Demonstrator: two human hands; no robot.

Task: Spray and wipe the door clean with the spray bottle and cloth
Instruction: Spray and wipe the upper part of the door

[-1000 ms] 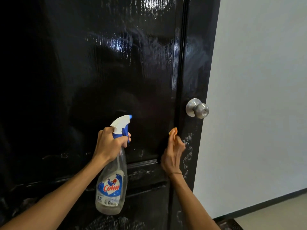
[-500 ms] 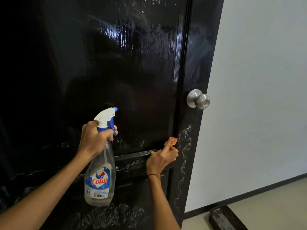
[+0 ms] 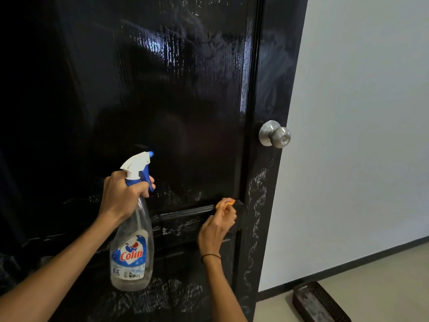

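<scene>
On door: glossy black, wet streaks, smeared patches.

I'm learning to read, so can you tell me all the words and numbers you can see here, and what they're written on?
"Colin": red letters on the blue and white label of the clear plastic spray bottle that the left hand holds.
"6X" or "5X": on the same label's lower left, too blurred to be sure.
Small print beside it: too small to read.
Glossy black wooden door, round silver metal doorknob, orange cloth: no writing visible.
</scene>
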